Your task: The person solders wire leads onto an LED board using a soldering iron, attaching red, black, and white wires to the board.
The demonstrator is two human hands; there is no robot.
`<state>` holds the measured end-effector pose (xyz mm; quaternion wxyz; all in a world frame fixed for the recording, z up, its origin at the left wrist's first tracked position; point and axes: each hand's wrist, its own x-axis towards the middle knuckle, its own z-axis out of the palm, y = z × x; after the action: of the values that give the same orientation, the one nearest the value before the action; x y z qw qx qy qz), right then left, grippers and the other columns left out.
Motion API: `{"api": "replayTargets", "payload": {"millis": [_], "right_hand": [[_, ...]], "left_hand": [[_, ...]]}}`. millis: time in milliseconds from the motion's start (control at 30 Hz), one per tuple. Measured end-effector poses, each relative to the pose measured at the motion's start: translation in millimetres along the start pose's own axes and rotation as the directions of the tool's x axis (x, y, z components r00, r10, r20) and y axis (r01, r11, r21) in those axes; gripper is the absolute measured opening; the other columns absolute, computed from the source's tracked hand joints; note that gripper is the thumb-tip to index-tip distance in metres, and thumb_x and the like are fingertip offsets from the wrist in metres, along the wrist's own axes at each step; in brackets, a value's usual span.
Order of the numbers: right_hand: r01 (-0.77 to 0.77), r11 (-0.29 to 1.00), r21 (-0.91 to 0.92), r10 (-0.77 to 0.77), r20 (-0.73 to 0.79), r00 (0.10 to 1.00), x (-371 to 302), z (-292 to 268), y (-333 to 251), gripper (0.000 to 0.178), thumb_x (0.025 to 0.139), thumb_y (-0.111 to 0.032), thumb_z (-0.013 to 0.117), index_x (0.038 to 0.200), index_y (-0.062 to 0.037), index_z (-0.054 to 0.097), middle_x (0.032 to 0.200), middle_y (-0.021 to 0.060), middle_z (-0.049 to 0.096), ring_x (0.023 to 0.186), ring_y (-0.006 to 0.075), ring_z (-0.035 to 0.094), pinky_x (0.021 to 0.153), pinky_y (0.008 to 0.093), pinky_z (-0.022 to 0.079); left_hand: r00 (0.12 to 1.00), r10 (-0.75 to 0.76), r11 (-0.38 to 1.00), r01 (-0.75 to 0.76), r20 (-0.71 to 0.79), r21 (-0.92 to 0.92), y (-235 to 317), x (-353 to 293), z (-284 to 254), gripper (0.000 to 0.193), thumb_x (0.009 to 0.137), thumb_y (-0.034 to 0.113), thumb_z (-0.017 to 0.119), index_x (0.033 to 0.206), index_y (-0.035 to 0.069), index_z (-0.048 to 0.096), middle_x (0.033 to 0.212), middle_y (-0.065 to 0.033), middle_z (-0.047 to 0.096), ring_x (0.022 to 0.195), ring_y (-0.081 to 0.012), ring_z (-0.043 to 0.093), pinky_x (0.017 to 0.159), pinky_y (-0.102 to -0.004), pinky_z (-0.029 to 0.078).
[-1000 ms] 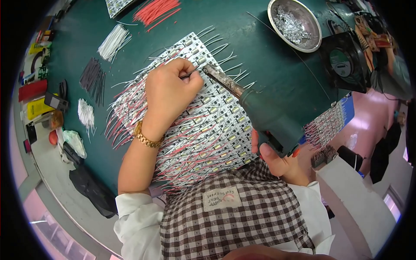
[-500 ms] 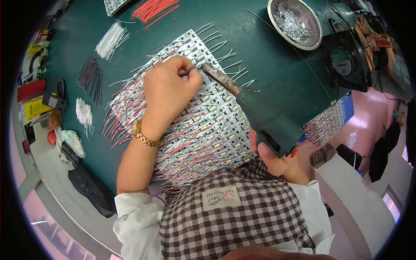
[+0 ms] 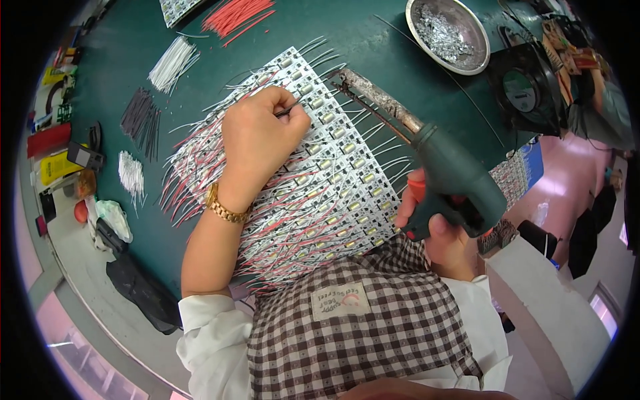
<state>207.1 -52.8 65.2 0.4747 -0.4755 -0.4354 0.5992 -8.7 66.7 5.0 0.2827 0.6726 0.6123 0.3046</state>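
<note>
A white panel of circuit boards [image 3: 357, 163] lies before me, with many red, white and black wires attached along its rows. My left hand [image 3: 260, 127] rests over its upper part, thumb and fingers pinched on a thin black wire [image 3: 288, 110]. In my right hand [image 3: 445, 241] is a dark green soldering gun [image 3: 460, 177], fingers wrapped round its grip. Its long, scorched metal barrel points up and left, with the tip lifted clear of my left fingers, near the panel's upper right edge. The wire's far end is hidden by my left hand.
Bundles of red wires [image 3: 237, 17], white wires [image 3: 173, 65], black wires [image 3: 141, 117] and short white wires [image 3: 131, 175] lie on the green table [image 3: 347, 27]. A metal bowl [image 3: 485, 57] of solder scraps and a black fan [image 3: 527, 90] stand at the far right.
The soldering gun has swung away to the right, its tip moving up and off the panel near my left fingers. My left hand has hardly moved and keeps its pinch on the wire.
</note>
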Motion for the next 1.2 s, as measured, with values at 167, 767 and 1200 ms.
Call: {"api": "replayTargets", "payload": {"millis": [167, 767, 1200], "right_hand": [[-0.08, 0.993, -0.086, 0.069, -0.116, 0.991, 1.5, -2.2, 3.1, 0.072, 0.076, -0.05, 0.07, 0.122, 0.0014, 0.049, 0.076, 0.0094, 0.058, 0.065, 0.0164, 0.058, 0.059, 0.0268, 0.047], [0.037, 0.993, 0.108, -0.042, 0.047, 0.998, -16.7, -20.6, 16.5, 0.045, 0.088, -0.019, 0.053, 0.127, 0.0033, 0.043, 0.085, 0.0094, 0.059, 0.07, 0.0135, 0.054, 0.064, 0.0289, 0.044], [-0.096, 0.981, -0.17, 0.117, 0.117, 0.986, -23.4, -16.7, 22.8, 0.049, 0.086, -0.035, 0.058, 0.122, -0.0031, 0.048, 0.085, 0.0074, 0.057, 0.065, 0.0128, 0.052, 0.061, 0.0272, 0.042]], "left_hand": [[1.0, 0.011, 1.0, -0.011, -0.002, -0.008, -1.8, -1.4, -1.8, 0.007, 0.07, 0.013, 0.064, 0.07, 0.007, 0.065, 0.057, -0.0057, 0.061, 0.05, -0.0181, 0.06, 0.052, -0.0294, 0.047], [1.0, 0.001, 0.973, -0.006, -0.022, -0.23, 10.0, -14.4, -3.4, 0.008, 0.073, 0.006, 0.069, 0.076, 0.0, 0.065, 0.064, -0.0018, 0.06, 0.055, -0.0064, 0.053, 0.053, -0.0215, 0.043], [0.999, -0.014, 0.998, 0.018, 0.048, -0.068, 4.4, -14.9, 5.0, 0.007, 0.071, 0.006, 0.065, 0.071, 0.0, 0.061, 0.062, -0.0023, 0.058, 0.054, -0.0084, 0.052, 0.053, -0.023, 0.043]]}}
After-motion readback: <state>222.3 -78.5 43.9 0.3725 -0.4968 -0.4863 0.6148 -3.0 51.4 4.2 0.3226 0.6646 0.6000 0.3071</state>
